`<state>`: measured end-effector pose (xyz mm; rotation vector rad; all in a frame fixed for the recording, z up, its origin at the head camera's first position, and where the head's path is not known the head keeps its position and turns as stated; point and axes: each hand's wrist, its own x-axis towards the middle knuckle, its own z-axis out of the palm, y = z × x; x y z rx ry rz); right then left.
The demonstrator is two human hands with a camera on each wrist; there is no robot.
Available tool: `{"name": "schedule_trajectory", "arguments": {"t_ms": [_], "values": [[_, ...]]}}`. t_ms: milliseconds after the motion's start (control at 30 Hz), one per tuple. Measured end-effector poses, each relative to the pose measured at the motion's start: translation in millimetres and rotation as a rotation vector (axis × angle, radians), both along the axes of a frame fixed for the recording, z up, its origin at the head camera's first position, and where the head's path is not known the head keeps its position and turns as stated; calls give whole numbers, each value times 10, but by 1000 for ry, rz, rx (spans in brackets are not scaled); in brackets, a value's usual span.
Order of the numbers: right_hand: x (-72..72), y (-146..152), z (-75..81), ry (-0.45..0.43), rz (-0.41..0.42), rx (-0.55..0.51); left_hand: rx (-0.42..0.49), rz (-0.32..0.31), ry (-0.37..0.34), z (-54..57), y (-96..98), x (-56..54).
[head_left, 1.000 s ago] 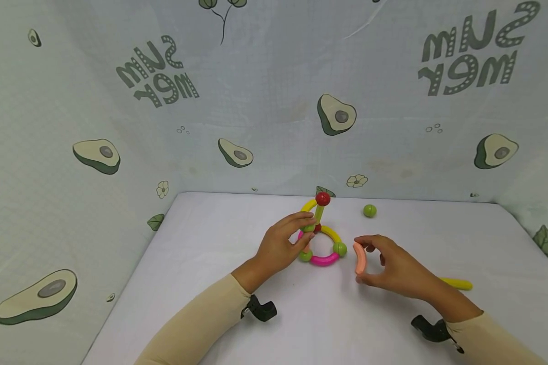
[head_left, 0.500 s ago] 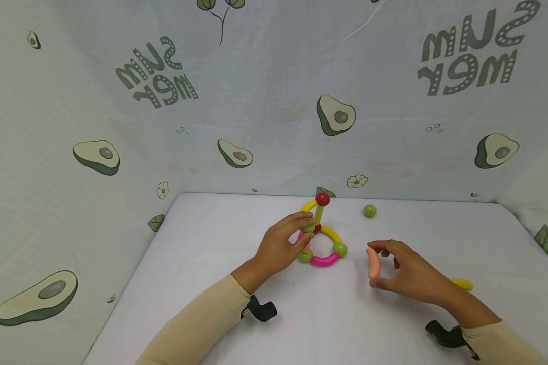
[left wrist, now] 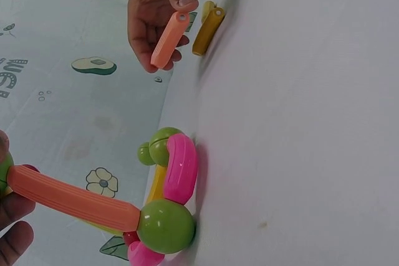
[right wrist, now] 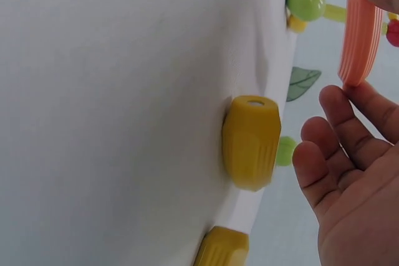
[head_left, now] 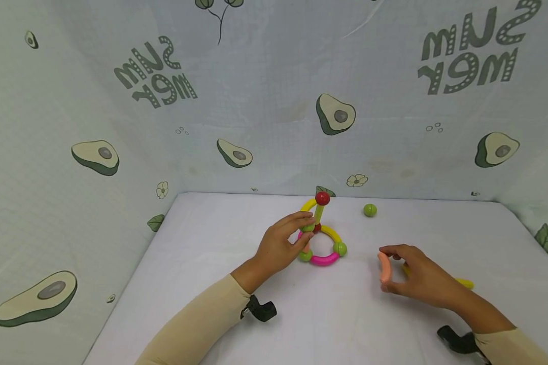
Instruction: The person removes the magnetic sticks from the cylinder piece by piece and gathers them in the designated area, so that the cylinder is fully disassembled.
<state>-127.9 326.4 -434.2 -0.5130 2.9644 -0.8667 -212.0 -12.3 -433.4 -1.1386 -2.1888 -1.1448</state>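
My left hand holds a built-up toy of sticks and balls by a green ball on its raised part. Its base is a ring of curved yellow and pink sticks joined by balls, resting on the table. A red ball tops it, and an orange stick rises from a green ball in the left wrist view. To the right, my right hand pinches a curved orange stick by its two ends, thumb at one, fingertips at the other. That stick is apart from the toy.
Two yellow sticks lie on the table near my right hand, partly hidden by it in the head view. A loose green ball sits farther back. Patterned cloth hangs behind the white table.
My right hand has moved right and slightly nearer with the curved orange stick, away from the toy and over the yellow sticks. My left hand has stayed in place.
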Motion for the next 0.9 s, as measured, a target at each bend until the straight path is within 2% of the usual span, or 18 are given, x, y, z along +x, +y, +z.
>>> {"name": "schedule_trajectory", "arguments": {"t_ms": [333,567,900], "values": [[39,126,-56,-16,-22,51,12,-1,24,24,-1,15],[83,200,-70,3,-25,47,14,-6,32,22,4,4],[97,251,-119,-17,-26,62,17,-8,24,18,-1,14]]}}
